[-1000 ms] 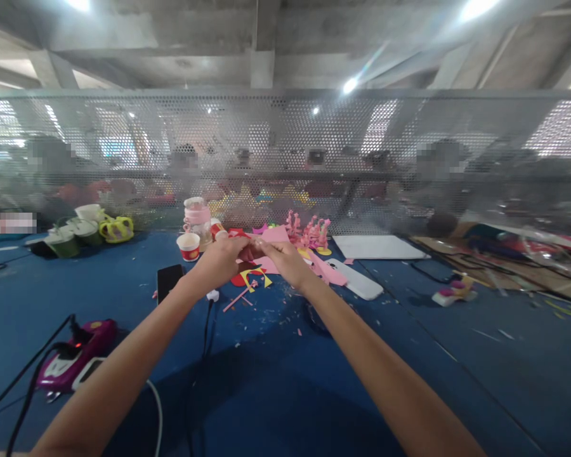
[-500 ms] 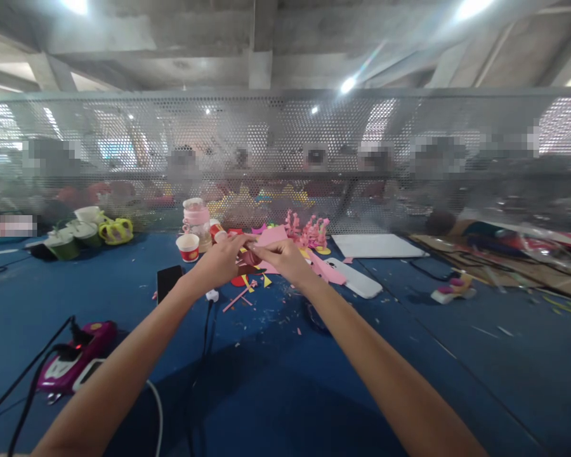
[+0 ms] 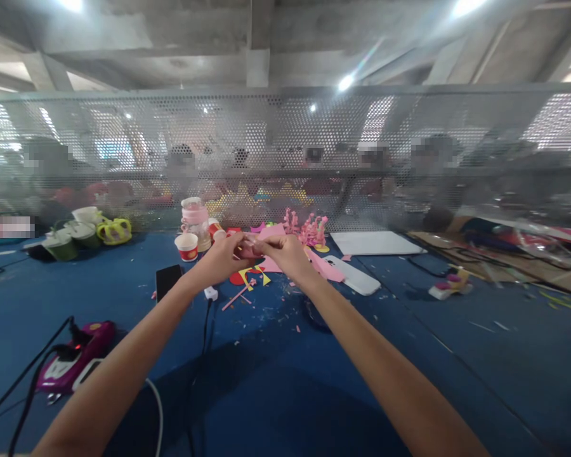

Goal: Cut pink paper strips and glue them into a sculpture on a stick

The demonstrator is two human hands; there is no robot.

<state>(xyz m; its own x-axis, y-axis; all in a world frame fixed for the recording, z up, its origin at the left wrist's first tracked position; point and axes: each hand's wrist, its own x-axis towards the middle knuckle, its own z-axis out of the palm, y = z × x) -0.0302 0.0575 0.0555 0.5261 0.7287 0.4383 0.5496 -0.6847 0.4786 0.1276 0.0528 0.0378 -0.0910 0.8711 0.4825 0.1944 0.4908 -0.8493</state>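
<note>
Both hands, left and right, were pinched together on a small pink piece, which could be torn if pulled unevenly.

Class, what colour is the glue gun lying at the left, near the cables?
The glue gun is magenta-purple with white, seen best in the head view.

- Blue table cover – matt, cloth-like, speckled with paper scraps.
- Pink sheet pinched between left hand and right hand – thin, matt, paper or foam.
- Perforated screen – grey metal, dull.
- Paper cup – red and white, smooth.
- Glue gun – glossy purple plastic.
- Phone – black, glossy.
- Cardboard – brown, rough.
</note>
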